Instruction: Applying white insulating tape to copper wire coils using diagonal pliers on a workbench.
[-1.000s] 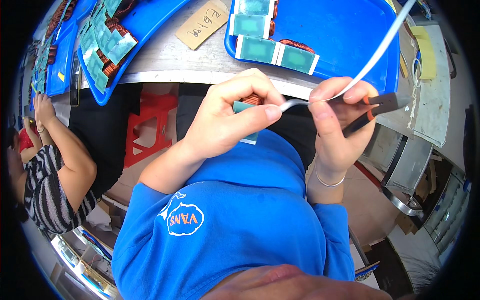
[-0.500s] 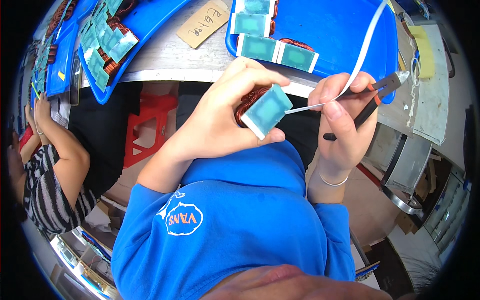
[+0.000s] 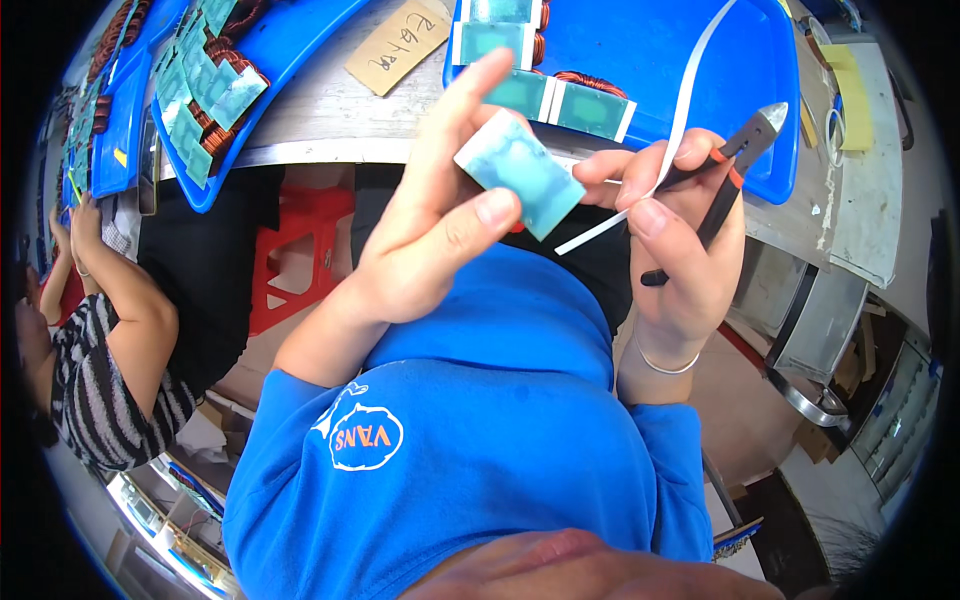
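My left hand [image 3: 415,250] holds up a copper-wound coil with a flat green plate [image 3: 525,175], thumb on the plate's face and index finger stretched out beyond it. The plate hides the winding. Between thumb and fingertips, my right hand [image 3: 690,245] pinches a narrow white strip [image 3: 685,105]. Its short end hangs just below the plate, and its long end rises over the blue tray. Tucked in the same hand are cutting pliers [image 3: 745,150] with black and orange handles, jaws pointing up and right. My right fingertips reach the plate's right corner.
Several green-plated coils [image 3: 590,110] line the near left edge of a blue tray [image 3: 690,30]. Another blue tray [image 3: 285,50] with coils lies left, past a cardboard piece [image 3: 398,47]. At far left, a person in a striped top [image 3: 105,370] works. A red stool [image 3: 300,250] stands below the table.
My left hand has turned the coil so its plate faces up and the copper winding is hidden. The strip's short end has swung lower, apart from where it met the plate's edge.
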Demonstrator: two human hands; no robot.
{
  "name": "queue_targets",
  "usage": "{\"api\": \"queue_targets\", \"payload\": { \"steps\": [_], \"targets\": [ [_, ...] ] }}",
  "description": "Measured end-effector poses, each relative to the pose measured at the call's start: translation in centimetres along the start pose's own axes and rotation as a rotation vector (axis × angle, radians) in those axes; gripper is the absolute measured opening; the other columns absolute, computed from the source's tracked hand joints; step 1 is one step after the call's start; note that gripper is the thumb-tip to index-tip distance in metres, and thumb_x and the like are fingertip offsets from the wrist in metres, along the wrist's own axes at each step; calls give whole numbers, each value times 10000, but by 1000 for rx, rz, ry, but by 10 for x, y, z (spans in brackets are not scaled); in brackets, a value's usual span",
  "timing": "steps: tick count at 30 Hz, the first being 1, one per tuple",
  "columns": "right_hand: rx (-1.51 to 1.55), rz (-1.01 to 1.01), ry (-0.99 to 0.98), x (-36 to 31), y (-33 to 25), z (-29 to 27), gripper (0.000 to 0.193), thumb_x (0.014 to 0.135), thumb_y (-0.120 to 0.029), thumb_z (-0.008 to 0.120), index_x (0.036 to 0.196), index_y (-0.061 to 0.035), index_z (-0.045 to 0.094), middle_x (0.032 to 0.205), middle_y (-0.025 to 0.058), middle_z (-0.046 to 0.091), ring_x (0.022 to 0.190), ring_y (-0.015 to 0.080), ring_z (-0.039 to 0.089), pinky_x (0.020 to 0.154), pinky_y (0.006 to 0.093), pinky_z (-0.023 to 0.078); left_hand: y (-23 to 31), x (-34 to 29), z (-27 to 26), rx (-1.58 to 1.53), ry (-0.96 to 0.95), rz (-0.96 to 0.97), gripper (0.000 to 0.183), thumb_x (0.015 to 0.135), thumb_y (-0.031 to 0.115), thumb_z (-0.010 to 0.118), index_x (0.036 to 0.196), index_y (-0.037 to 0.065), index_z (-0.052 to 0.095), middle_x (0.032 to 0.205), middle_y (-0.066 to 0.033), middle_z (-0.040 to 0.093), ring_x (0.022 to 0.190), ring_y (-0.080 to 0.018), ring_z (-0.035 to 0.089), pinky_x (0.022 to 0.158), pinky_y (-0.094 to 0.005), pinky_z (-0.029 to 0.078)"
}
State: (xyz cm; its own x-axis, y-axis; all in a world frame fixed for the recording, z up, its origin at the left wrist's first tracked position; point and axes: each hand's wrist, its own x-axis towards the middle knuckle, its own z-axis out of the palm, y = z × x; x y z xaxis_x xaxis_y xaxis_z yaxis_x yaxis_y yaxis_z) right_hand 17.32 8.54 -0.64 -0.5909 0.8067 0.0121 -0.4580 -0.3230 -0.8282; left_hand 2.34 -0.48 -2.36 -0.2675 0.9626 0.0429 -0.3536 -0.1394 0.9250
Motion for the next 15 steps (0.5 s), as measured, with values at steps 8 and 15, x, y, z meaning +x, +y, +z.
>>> {"api": "queue_targets", "payload": {
  "steps": [8, 15],
  "targets": [
    [-36, 12, -19, -1, 2, 1, 323, 745, 3, 525, 1039, -33, 397, 804, 115, 532, 886, 316, 587, 751, 402, 514, -2, 3, -1, 292, -106, 159, 897, 553, 152, 581, 1348, 3, 194, 1022, -147, 424, 987, -219, 443, 884, -328, 350],
    [-36, -8, 47, -2, 5, 6, 360, 744, 73, 570, 1050, -18, 403, 804, 83, 508, 845, 262, 602, 689, 333, 513, -3, 0, -4, 313, -135, 174, 778, 511, 74, 535, 1251, 19, 301, 1069, -141, 393, 1019, -217, 417, 897, -328, 344]
  ]
}}
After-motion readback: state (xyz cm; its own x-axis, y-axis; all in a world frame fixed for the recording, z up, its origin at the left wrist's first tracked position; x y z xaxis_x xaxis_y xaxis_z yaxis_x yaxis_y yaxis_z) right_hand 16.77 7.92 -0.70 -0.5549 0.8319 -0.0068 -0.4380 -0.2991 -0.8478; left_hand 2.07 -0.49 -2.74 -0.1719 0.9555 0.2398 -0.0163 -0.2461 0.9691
